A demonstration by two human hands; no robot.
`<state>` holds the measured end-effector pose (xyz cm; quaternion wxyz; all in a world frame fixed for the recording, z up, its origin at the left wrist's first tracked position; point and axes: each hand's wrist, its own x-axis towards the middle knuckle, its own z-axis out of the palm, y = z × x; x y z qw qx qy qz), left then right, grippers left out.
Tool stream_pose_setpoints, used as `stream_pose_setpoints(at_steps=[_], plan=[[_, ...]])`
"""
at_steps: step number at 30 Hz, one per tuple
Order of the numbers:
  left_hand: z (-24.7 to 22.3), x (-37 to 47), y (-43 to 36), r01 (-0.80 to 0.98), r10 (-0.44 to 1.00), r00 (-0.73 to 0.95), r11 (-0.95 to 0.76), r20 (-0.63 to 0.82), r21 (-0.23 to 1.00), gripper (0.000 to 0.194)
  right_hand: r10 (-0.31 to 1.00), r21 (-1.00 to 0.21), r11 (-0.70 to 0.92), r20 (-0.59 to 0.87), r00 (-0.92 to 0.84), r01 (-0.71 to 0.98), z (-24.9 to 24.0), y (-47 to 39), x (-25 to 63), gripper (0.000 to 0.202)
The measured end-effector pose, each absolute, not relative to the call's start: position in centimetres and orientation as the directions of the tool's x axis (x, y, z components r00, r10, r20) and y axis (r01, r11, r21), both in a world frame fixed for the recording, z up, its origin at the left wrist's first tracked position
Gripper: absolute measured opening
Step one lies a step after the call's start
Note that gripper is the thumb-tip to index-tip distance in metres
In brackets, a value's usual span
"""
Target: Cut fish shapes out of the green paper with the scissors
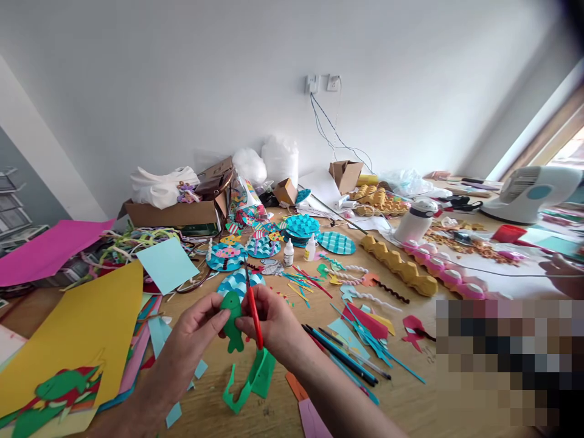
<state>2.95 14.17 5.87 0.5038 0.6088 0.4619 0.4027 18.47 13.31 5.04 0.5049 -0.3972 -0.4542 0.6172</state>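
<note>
A green paper fish (232, 307) with a small drawn eye is pinched between the thumb and fingers of my left hand (198, 328). My right hand (274, 325) is closed around red-handled scissors (254, 316), whose dark blades point away from me. Its thumb and fingertips reach the fish's right edge; I cannot tell whether they grip it too. On the table below both hands lies a curled green paper offcut (262, 374). Just beyond the fish is a round piece with blue and white wave shapes (239, 281).
Glue bottles (289, 252), blue wavy discs (336, 243) and twisted pipe-cleaner pieces stand or lie ahead. Pens (342, 356) and paper strips are on the right, coloured sheets (86, 328) on the left. Another person's hand (563, 274) shows at the far right, near egg-carton strips (399, 264).
</note>
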Motion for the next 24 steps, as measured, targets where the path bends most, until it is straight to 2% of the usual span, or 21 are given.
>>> stream_pose_setpoints(at_steps=[5,10,14,17,20,24], plan=[[6.2,2.8,14.5,0.161,0.978,0.199,-0.089,0.056,0.983,0.020,0.980,-0.969,-0.083,-0.038,-0.193,-0.232,5.3,13.2,18.7,0.044],[5.7,2.4,14.5,0.220,0.960,0.280,-0.077,0.012,0.973,0.020,0.991,-0.972,-0.027,0.006,-0.137,-0.235,5.5,13.4,19.2,0.042],[5.5,2.4,14.4,0.269,0.933,0.357,-0.057,-0.045,0.961,0.024,0.986,-0.974,-0.022,0.017,-0.166,-0.227,5.4,13.4,19.2,0.044],[5.8,1.7,14.6,0.293,0.907,0.416,-0.063,-0.068,0.954,0.026,0.992,-0.977,0.031,0.056,-0.112,-0.212,5.4,13.2,19.3,0.037],[6.7,-0.8,15.1,0.336,0.945,0.325,-0.082,-0.034,0.938,0.023,0.995,-0.976,0.085,0.095,-0.041,-0.199,5.6,13.1,19.7,0.030],[7.9,-6.5,16.2,0.412,0.995,0.103,-0.034,-0.009,0.910,0.019,0.994,-0.992,0.067,0.075,-0.075,-0.106,5.8,13.1,19.7,0.029]])
